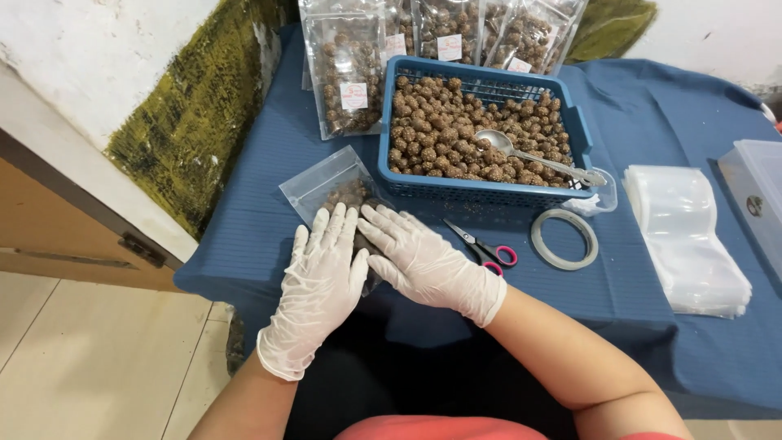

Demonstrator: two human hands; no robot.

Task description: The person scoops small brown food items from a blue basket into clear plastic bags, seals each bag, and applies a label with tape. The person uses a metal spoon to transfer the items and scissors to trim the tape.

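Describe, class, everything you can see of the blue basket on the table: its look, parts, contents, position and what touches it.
The blue basket is a rectangular plastic crate with slotted, lattice-like walls and a solid rim. It sits flat on the blue tablecloth, beyond the gloved hands. It is filled with small round brown balls speckled with pale seeds. A metal spoon lies on them, its handle reaching the right rim. Filled clear pouches stand behind it and to its left; scissors lie in front.

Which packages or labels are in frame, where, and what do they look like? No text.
Clear plastic zip pouch: under both gloved hands, partly filled with brown balls, no label seen.
Filled clear pouches: row behind the blue basket, each with a small white label printed in red.
Stack of empty clear bags: right of the tape ring.
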